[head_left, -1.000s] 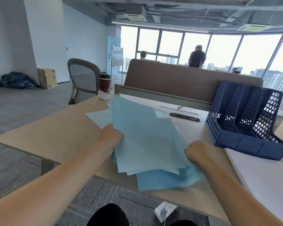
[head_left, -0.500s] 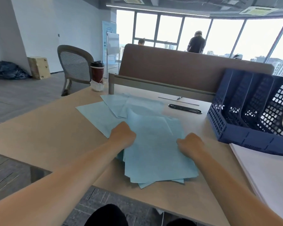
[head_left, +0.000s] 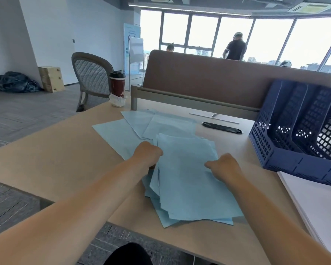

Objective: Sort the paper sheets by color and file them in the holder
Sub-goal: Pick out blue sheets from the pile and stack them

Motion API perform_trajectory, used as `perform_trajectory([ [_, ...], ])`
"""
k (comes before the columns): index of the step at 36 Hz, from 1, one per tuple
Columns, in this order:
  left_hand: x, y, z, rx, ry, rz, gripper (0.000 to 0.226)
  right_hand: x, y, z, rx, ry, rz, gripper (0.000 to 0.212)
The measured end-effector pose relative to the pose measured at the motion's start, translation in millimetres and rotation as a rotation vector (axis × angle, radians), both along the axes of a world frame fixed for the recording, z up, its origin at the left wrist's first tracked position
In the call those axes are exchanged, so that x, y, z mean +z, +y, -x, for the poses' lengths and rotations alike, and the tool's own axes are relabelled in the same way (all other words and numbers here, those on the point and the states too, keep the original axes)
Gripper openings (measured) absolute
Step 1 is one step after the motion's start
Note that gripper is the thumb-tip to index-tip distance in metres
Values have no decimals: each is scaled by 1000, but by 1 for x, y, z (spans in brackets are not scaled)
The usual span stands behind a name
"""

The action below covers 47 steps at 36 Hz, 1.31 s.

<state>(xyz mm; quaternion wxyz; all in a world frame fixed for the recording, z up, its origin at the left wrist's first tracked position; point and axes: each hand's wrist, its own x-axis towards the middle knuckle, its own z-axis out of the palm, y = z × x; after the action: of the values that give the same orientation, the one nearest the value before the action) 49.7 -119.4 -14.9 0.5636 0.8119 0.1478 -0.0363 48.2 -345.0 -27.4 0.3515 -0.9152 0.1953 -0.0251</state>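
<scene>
Navy holder right of blue sheets; red cup at far edge.

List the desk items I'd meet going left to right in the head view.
Red coffee cup → blue paper stack → navy file holder.

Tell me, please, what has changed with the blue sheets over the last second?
The stack of light blue paper sheets, raised and tilted a second ago, has come down flat on the tan desk. The left hand and right hand still hold its side edges. The dark blue mesh file holder and white paper pile stayed put.
</scene>
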Motion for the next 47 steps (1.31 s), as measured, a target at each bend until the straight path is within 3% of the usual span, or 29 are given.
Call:
perform_trajectory([
  [7,0,-16,10,-110,50,-129,12,0,-7,8,10,-37,-83,26],
  [12,-2,-25,23,-212,29,-198,11,4,-13,21,11,-57,-111,31],
  [15,0,-24,28,-197,-38,-150,29,8,-17,27,10,-80,-139,38],
  [20,-3,-22,44,-121,-123,-41,26,10,-20,33,-12,-151,-237,29],
  [26,-9,-14,57,-53,-176,39,23,14,-15,36,8,-140,-215,16],
  [30,-10,-4,62,-24,-160,-45,25,11,-2,28,88,-112,-47,4],
  [35,-2,10,57,10,-114,-145,10,5,15,21,160,-59,240,16],
  [41,-3,16,51,93,-83,71,12,-1,23,20,187,-32,270,14],
  [47,-3,20,46,75,-80,7,8,-6,25,25,208,-44,333,12],
])
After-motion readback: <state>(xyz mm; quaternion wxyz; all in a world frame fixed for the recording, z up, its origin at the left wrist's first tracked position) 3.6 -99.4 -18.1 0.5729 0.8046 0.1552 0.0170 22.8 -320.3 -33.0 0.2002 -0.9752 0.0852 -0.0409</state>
